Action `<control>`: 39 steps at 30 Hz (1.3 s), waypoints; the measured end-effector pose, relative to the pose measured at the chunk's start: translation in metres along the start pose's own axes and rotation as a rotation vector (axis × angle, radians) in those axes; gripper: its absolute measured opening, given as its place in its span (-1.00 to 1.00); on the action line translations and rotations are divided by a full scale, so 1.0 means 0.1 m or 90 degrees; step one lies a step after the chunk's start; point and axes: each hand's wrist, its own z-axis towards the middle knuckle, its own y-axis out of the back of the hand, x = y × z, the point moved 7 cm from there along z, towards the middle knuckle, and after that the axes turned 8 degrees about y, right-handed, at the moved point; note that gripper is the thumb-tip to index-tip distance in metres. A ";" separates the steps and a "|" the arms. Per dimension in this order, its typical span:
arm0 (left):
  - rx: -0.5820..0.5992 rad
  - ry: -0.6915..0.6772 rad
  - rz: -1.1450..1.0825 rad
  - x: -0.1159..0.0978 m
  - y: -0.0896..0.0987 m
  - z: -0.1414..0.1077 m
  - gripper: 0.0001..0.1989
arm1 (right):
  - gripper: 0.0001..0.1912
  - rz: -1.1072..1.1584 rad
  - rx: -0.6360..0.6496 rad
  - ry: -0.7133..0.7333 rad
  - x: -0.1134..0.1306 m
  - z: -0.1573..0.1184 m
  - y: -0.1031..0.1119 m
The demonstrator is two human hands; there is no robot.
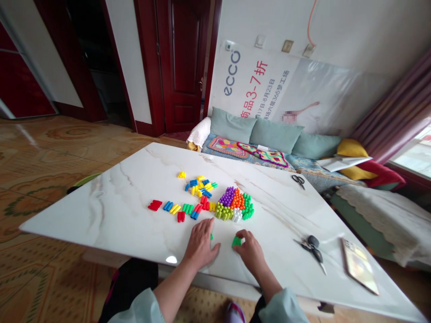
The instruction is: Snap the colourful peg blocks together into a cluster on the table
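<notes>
My left hand rests low over the near part of the white table, fingers stretched forward and thumb apart. A bit of a green piece shows beside its fingers, mostly hidden. With thumb and fingertips, my right hand pinches a small block of green plastic tubes at the tabletop. Just beyond both hands lies a cluster of pegs in patches: purple pegs, orange pegs, green pegs, olive-green pegs and white pegs.
Leftward are small groups of red tubes, blue tubes and a mixed pile. Scissors and a phone lie at the right. Black-handled scissors sit near the far edge, before a sofa.
</notes>
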 end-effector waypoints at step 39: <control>-0.007 -0.002 0.017 0.01 -0.02 -0.01 -0.22 | -0.69 -0.009 -0.277 0.123 -0.35 0.14 0.07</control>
